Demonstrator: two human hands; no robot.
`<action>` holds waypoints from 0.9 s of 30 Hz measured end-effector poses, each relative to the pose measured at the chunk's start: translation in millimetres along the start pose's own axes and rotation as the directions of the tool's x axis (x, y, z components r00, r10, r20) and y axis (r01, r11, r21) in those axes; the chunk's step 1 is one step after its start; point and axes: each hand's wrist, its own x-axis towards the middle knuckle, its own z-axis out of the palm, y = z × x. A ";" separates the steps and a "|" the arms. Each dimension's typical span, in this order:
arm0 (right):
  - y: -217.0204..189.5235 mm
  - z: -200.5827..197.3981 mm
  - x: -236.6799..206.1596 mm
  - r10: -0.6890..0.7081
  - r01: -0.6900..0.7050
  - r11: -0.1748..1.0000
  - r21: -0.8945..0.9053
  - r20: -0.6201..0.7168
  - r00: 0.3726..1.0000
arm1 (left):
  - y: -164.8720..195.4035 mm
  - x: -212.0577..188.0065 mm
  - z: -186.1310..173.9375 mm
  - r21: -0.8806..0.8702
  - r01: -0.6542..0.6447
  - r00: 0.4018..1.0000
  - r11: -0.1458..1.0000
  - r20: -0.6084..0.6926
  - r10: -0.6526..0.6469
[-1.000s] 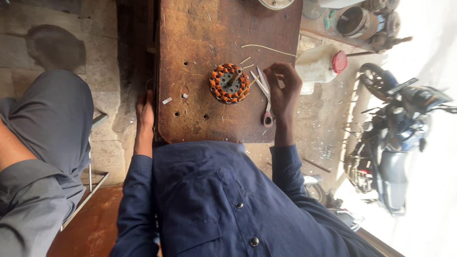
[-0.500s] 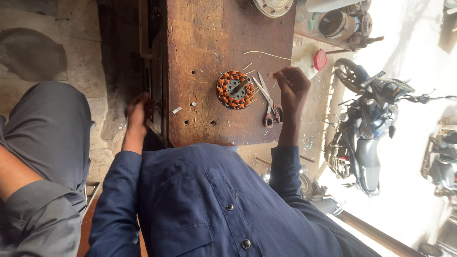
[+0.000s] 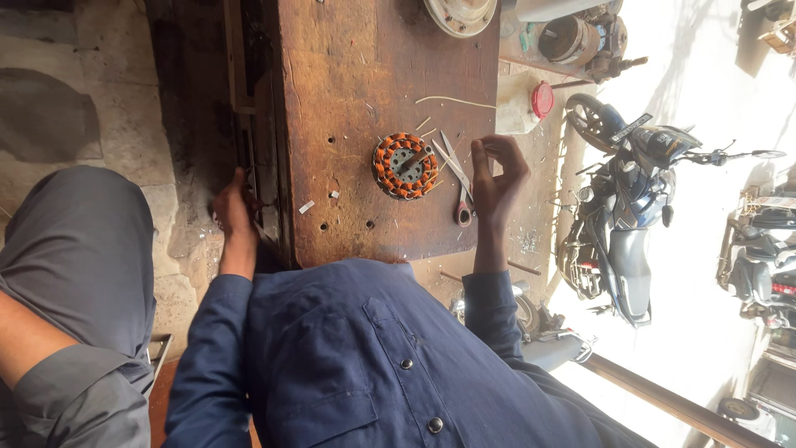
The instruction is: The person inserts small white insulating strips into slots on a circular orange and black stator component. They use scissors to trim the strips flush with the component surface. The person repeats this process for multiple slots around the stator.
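The fingertips (image 3: 489,149) of the right hand (image 3: 497,178) are curled in and pinched narrowly together over the far edge of the wooden workbench (image 3: 348,83), perhaps on a thin sliver or strand, though it is too small to tell whether anything sits between them. Just beside that hand lie the scissors (image 3: 458,184), blades pointing towards the stator (image 3: 405,166), a round core wound with orange copper coils that rests flat on the bench near its middle. That stator looks heavy and stiff for its size, a stack of steel plates; the wire windings on its rim are likely the delicate part, so it would best be taken by the outer steel ring or the centre hub, not by the coils. The left hand (image 3: 234,207) is down at the near side of the bench, fingers wrapped round its dark edge rail. A parked motorcycle (image 3: 622,216) stands on the floor beyond.
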 end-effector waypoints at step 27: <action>7.0 -8.5 2.0 -0.182 0.187 0.982 -0.020 0.145 0.972 | -30.4 33.2 42.0 0.724 -0.377 0.833 0.577 -0.006 0.553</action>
